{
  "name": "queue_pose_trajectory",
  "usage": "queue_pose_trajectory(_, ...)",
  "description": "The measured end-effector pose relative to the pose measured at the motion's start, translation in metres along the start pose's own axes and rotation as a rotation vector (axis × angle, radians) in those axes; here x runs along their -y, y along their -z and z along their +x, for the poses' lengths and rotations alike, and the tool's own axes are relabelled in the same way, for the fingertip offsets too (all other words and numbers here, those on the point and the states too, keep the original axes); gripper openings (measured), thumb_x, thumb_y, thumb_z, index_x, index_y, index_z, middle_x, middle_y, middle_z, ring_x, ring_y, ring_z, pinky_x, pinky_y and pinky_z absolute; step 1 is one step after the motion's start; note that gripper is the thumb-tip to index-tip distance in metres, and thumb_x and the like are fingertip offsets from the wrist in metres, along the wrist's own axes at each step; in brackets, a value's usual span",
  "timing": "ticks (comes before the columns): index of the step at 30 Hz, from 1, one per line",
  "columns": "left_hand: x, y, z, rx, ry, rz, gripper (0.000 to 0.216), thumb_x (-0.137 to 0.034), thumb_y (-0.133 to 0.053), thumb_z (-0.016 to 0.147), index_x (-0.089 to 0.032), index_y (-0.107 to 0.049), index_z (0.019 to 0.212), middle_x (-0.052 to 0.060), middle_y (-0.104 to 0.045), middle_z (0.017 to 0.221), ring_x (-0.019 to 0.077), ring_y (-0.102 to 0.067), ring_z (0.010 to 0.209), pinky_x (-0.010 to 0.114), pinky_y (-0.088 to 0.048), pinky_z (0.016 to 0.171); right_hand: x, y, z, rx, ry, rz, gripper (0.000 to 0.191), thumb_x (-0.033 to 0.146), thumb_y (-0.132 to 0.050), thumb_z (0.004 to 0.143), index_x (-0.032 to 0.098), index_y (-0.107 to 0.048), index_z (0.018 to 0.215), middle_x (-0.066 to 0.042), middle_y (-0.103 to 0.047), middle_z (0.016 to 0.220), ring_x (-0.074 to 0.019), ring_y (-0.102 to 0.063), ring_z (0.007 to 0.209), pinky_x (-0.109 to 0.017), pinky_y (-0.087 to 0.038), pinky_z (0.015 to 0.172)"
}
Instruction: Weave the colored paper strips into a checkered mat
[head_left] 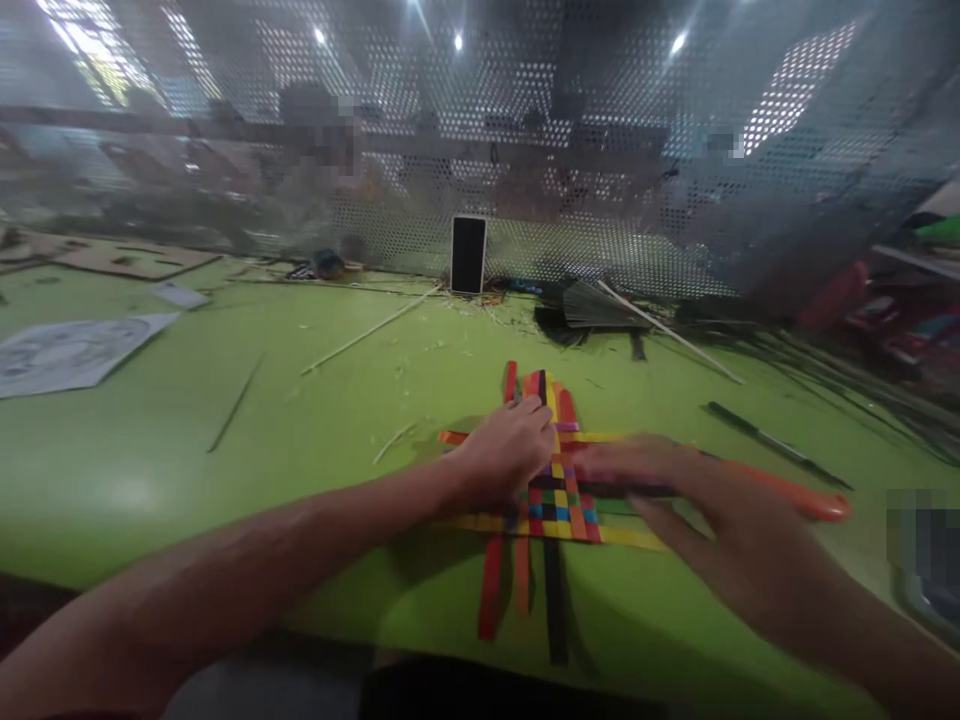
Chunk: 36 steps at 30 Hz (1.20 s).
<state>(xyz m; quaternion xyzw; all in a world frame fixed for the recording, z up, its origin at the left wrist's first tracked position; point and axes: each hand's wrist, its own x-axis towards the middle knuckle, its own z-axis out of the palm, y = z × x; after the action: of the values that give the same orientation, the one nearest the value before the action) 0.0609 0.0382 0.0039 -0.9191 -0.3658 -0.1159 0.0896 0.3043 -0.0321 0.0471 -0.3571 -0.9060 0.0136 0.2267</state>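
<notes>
The left hand (510, 445) is laid palm down on the left part of a woven mat (559, 500) of coloured paper strips. Its fingers are loosely bent and pressed onto the weave, and nothing is seen to be gripped. The right hand (705, 500) is spread over the right side of the mat with its fingers stretched out towards the left hand. It is blurred, so it cannot be told whether a strip is pinched under it. An orange strip (787, 492) is seen running out from beneath this hand to the right.

The mat lies flat on the green bench (225, 470), near the front edge. Its unwoven ends stick out on all sides, and a red strip (491, 590) and a black strip (555, 600) point towards the person.

Farther back, a long thin stick (371, 330) and a dark bundle of strips (592, 305) are seen on the bench. A dark rod (772, 440) lies to the right, and a printed sheet (67, 352) lies far to the left. A dark upright slab (469, 254) is propped against the perforated screen (525, 150) at the back.
</notes>
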Motion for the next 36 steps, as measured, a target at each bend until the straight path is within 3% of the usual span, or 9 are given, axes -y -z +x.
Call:
queue_pose_trajectory(3,-0.001,-0.001,-0.001,-0.017,0.03,-0.005,0.019,-0.011,-0.054,0.101,-0.007,-0.072,0.095,0.014,-0.069,0.099,0.0268,-0.062,0.101,0.039,-0.055,0.09,-0.03,-0.02,0.059,0.088,-0.062,0.034,0.031,0.018,-0.058,0.097,0.02,-0.069,0.125,-0.012,-0.074,0.121,-0.0285,-0.07,0.111,-0.049,-0.059,0.1)
queue_pose_trajectory(6,-0.001,-0.004,-0.003,-0.029,0.038,-0.007,0.016,-0.011,-0.056,0.099,-0.007,-0.072,0.098,0.015,-0.069,0.102,0.0275,-0.063,0.104,0.039,-0.055,0.092,-0.048,-0.044,0.078,0.17,-0.109,-0.11,0.023,0.015,-0.059,0.094,0.014,-0.071,0.114,-0.014,-0.072,0.109,-0.0299,-0.067,0.104,-0.05,-0.058,0.095)
queue_pose_trajectory(10,0.0,-0.008,-0.005,-0.035,0.032,-0.005,0.014,-0.013,-0.059,0.097,-0.008,-0.071,0.101,0.014,-0.068,0.103,0.0292,-0.062,0.106,0.042,-0.055,0.095,-0.047,-0.058,0.07,0.162,-0.036,-0.203,0.02,0.009,-0.056,0.094,0.014,-0.072,0.105,-0.013,-0.071,0.103,-0.0258,-0.064,0.095,-0.043,-0.056,0.088)
queue_pose_trajectory(18,-0.002,-0.011,-0.008,-0.044,0.022,0.049,0.019,-0.013,-0.052,0.102,-0.009,-0.07,0.098,0.013,-0.066,0.102,0.0295,-0.06,0.104,0.042,-0.054,0.093,-0.039,-0.062,0.061,0.076,0.126,-0.412,0.019,0.016,-0.058,0.1,0.014,-0.074,0.09,-0.011,-0.069,0.092,-0.0246,-0.056,0.084,-0.039,-0.046,0.078)
queue_pose_trajectory(22,-0.002,-0.011,-0.008,-0.043,0.007,0.06,0.018,-0.014,-0.053,0.102,-0.009,-0.069,0.098,0.012,-0.065,0.102,0.0291,-0.059,0.104,0.042,-0.053,0.094,-0.04,-0.063,0.062,0.08,0.142,-0.412,0.02,0.024,-0.06,0.102,0.013,-0.074,0.093,-0.01,-0.069,0.093,-0.0246,-0.055,0.086,-0.039,-0.043,0.078)
queue_pose_trajectory(28,-0.003,-0.01,-0.01,-0.043,-0.021,0.097,0.022,-0.012,-0.048,0.104,-0.007,-0.069,0.1,0.013,-0.064,0.098,0.0277,-0.058,0.099,0.041,-0.054,0.09,-0.043,-0.066,0.062,0.069,0.153,-0.378,0.027,0.02,-0.054,0.104,0.014,-0.074,0.087,-0.01,-0.067,0.089,-0.0237,-0.052,0.085,-0.039,-0.041,0.079)
queue_pose_trajectory(36,-0.003,-0.007,-0.009,0.003,-0.007,0.094,0.023,-0.013,-0.048,0.104,-0.008,-0.069,0.097,0.012,-0.063,0.101,0.0278,-0.058,0.102,0.041,-0.054,0.092,-0.043,-0.066,0.061,0.095,0.151,-0.385,0.02,0.018,-0.06,0.1,0.013,-0.073,0.084,-0.011,-0.067,0.093,-0.0249,-0.053,0.091,-0.039,-0.045,0.082)
